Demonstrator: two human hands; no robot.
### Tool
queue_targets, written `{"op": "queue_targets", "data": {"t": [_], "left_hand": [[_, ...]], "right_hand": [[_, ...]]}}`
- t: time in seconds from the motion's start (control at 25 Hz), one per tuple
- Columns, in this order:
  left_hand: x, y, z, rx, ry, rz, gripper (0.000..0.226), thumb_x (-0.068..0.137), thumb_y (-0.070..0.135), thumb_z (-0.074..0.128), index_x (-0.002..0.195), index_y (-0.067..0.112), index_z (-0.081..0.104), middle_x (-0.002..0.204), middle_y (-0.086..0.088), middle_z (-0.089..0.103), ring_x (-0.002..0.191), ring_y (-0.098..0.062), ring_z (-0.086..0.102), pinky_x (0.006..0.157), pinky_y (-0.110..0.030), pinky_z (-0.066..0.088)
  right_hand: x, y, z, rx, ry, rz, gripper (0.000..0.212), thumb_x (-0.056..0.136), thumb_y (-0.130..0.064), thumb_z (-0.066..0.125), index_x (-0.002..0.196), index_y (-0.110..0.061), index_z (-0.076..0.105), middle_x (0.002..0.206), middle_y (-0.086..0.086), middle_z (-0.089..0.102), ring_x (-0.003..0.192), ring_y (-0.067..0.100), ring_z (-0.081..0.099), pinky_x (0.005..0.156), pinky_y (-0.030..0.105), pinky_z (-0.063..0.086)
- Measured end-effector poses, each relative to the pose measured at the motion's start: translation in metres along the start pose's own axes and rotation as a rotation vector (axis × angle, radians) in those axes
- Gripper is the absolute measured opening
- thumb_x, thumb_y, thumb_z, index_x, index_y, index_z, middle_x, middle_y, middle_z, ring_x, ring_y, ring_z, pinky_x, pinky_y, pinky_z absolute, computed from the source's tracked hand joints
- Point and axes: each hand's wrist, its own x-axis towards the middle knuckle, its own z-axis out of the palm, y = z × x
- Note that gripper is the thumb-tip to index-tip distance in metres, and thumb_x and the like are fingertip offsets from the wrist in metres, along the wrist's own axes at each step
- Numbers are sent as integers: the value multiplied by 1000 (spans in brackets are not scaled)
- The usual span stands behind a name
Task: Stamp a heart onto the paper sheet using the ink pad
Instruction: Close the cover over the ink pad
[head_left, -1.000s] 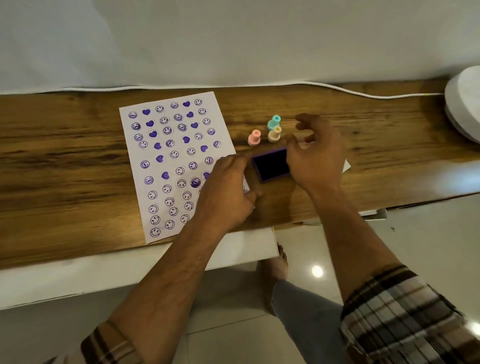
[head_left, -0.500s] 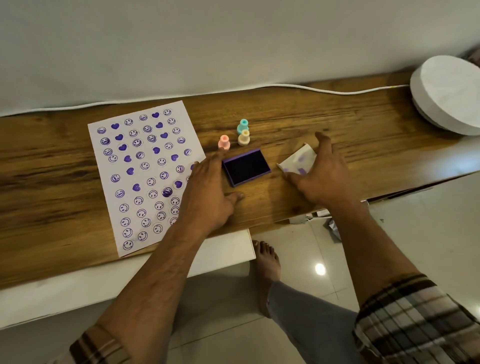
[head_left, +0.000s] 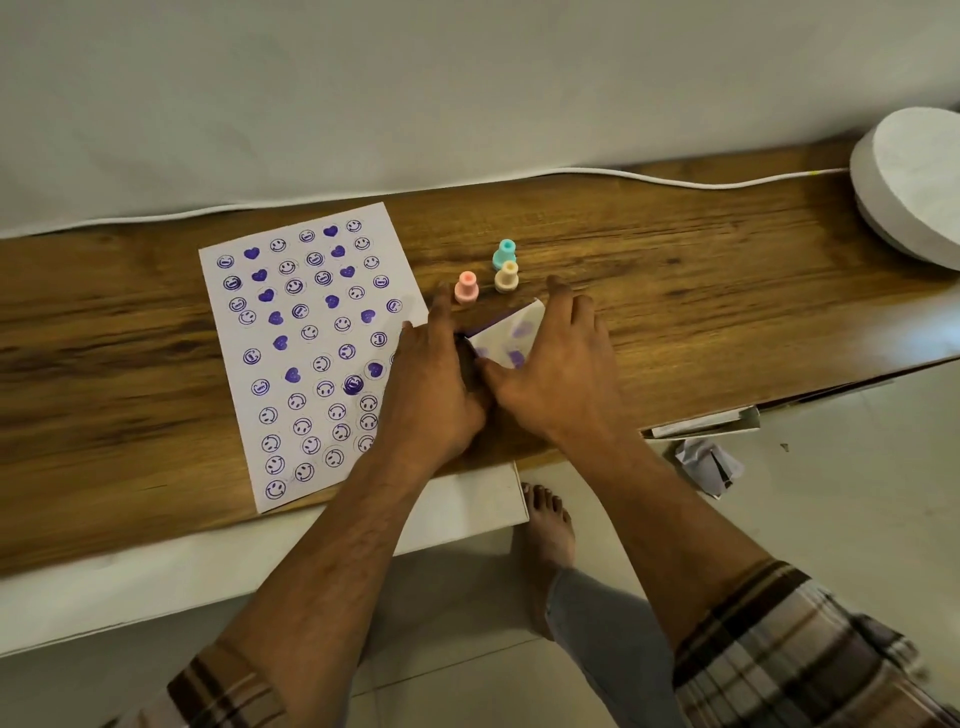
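Observation:
A white paper sheet (head_left: 311, 338) covered with purple smiley and heart prints lies on the wooden table (head_left: 701, 291). To its right sits the purple ink pad (head_left: 474, 329), almost wholly hidden. My right hand (head_left: 558, 379) holds the pad's white lid (head_left: 511, 335), smudged with purple, tilted over the pad. Against the pad's left side rests my left hand (head_left: 436, 384), gripping it. Just behind the hands stand three small stamps: pink (head_left: 466, 287), teal (head_left: 504, 253) and cream (head_left: 506, 276).
A white round object (head_left: 914, 182) sits at the table's far right, and a white cable (head_left: 675, 182) runs along the back edge. Below the table's front edge are a crumpled paper (head_left: 706, 465) on the floor and my bare foot (head_left: 545, 530).
My right hand has brought the lid from the right over the ink pad, covering its dark face. My left hand has closed in against the pad's left side.

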Motion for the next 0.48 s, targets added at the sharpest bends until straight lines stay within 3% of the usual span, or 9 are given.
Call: {"op": "queue_targets", "data": {"t": [0.16, 0.36, 0.48], "left_hand": [[-2, 0, -1, 8, 11, 20, 97, 84, 39, 67, 161, 33, 9, 147, -20, 52, 137, -38, 50, 110, -50, 46], [-3, 3, -4, -2, -8, 3, 100, 81, 43, 64, 162, 36, 6, 143, -20, 52, 131, -37, 54, 102, -47, 50], [-5, 4, -9, 9, -39, 34, 103, 82, 36, 71, 162, 35, 5, 147, -17, 51, 137, -37, 49, 112, -52, 47]], "right_hand": [[0, -3, 2, -62, 2, -4, 111, 80, -65, 77, 158, -4, 28, 157, 21, 44, 143, 38, 44, 117, 48, 40], [2, -5, 4, -76, 23, 8, 103, 78, -65, 77, 151, -5, 36, 147, 21, 50, 134, 37, 49, 111, 47, 44], [3, -4, 9, -71, 1, 25, 101, 77, -66, 76, 149, -9, 35, 147, 18, 48, 134, 34, 47, 109, 44, 43]]}}
